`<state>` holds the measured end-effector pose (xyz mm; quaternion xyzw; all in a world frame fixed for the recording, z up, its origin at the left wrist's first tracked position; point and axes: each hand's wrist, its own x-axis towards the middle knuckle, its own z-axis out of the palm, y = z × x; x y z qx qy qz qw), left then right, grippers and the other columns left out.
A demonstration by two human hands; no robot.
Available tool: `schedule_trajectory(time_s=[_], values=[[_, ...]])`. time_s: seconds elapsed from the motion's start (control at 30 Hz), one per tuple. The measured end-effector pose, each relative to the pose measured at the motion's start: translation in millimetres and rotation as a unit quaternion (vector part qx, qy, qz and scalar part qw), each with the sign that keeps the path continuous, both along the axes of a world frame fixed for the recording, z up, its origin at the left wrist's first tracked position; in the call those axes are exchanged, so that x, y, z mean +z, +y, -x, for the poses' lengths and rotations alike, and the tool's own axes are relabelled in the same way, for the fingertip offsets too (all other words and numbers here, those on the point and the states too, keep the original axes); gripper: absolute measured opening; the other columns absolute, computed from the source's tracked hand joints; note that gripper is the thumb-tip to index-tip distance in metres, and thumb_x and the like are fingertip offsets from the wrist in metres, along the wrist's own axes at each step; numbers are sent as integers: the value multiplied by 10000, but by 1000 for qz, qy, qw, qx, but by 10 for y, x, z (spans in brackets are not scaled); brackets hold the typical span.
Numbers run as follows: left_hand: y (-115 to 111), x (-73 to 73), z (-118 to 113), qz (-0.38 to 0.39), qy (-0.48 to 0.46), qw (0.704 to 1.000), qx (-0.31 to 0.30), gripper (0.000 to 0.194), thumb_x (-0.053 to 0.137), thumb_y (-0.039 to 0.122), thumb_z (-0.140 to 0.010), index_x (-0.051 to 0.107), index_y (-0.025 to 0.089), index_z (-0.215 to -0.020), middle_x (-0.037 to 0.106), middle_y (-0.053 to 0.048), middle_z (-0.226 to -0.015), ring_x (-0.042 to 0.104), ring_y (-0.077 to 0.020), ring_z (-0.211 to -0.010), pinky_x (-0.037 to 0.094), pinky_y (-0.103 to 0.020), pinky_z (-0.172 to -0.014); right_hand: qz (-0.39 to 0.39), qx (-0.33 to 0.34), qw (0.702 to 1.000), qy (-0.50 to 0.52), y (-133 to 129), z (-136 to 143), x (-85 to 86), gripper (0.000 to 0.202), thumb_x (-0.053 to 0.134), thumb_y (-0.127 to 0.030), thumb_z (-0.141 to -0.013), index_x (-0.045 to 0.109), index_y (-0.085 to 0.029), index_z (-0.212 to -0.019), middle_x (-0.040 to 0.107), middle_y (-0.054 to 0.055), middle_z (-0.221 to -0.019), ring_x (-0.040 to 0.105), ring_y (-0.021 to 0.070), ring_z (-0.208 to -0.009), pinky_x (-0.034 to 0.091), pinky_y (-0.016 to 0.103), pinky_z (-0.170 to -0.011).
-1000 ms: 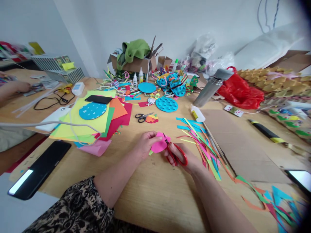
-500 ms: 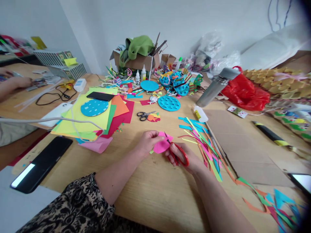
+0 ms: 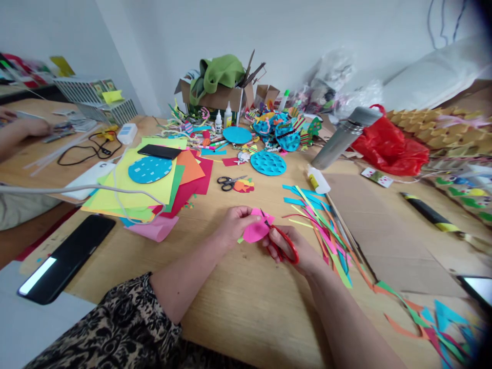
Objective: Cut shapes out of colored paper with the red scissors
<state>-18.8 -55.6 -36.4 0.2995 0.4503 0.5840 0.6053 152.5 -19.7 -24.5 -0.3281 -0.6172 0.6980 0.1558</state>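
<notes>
Between thumb and fingers, my left hand (image 3: 235, 225) pinches a piece of pink paper (image 3: 257, 231), and a bit of light green shows under its lower left edge. My right hand (image 3: 294, 246) is closed round the red handles of a pair of scissors (image 3: 289, 245). The scissor blades lie at the upper edge of the pink paper, between my two hands. Beyond them on the table rest black-handled scissors (image 3: 227, 183) beside orange, red and yellow paper cutouts (image 3: 245, 185).
Coloured paper sheets (image 3: 154, 197) and a phone (image 3: 67, 259) lie left. Paper strips (image 3: 326, 230), cardboard (image 3: 384, 236), a glue bottle (image 3: 318, 180), a steel flask (image 3: 342, 138) and a utility knife (image 3: 428, 211) are right. Blue discs (image 3: 268, 163) sit behind. Another person's hand (image 3: 33, 127) is far left.
The view has shifted very slightly. My hands, the pink paper and the red scissors keep almost the same position.
</notes>
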Motion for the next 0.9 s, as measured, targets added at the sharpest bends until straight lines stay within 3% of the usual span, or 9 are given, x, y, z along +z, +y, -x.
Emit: schedule_trajectory(time_s=[0.3,0.5,0.9], values=[[-5,13,-1,2,-1,1000,0,249,784,333,-632,662,123,-688,641,-26,-647,541,-117,-576,394,-261,-587,-27,4,999,-24,-6,9,46,647,604,-797,-723,588,-150,-705,521,-25,-462,438,86,-369,321,226,-413],[-9,41,-10,1,14,999,31,235,785,322,-626,637,141,-651,644,-24,-684,533,-110,-609,397,-254,-602,-44,8,998,-37,-10,15,78,635,588,-798,-733,569,-165,-684,522,-20,-460,439,95,-375,317,238,-418],[1,27,-3,5,25,1000,14,263,772,341,-621,597,145,-627,607,-9,-646,496,-102,-582,366,-254,-582,-53,9,997,-47,-19,18,77,611,596,-775,-747,552,-168,-699,531,-14,-525,455,94,-411,339,236,-423]])
